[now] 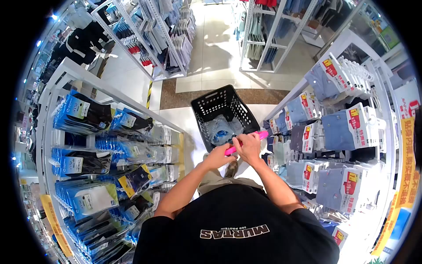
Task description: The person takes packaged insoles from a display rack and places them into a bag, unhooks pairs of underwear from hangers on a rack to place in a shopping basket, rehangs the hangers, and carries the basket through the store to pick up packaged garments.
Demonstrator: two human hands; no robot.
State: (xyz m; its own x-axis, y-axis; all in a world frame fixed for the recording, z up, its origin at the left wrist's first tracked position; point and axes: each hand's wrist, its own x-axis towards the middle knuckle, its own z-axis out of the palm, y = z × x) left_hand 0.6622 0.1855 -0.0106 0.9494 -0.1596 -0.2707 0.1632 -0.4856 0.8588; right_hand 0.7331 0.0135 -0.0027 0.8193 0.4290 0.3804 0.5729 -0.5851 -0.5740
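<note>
A black plastic shopping basket [252, 118] with perforated walls stands on the floor in front of my legs. Its pink handle [263, 134] slants up toward me, and both hands are on it. My left hand [218, 157] is closed around the lower left end. Close beside it, my right hand [249, 146] wraps the bar nearer its right end. Inside the basket lie clear plastic packages [222, 127] with some blue on them; their contents I cannot make out.
On the left, a white rack [63, 70] carries blue-carded clothing packs [83, 112]. A right-hand rack [371, 48] holds folded grey-blue garments [340, 130] with red price tags. Two garment stands [145, 35] [274, 39] flank the tiled aisle [215, 48] ahead.
</note>
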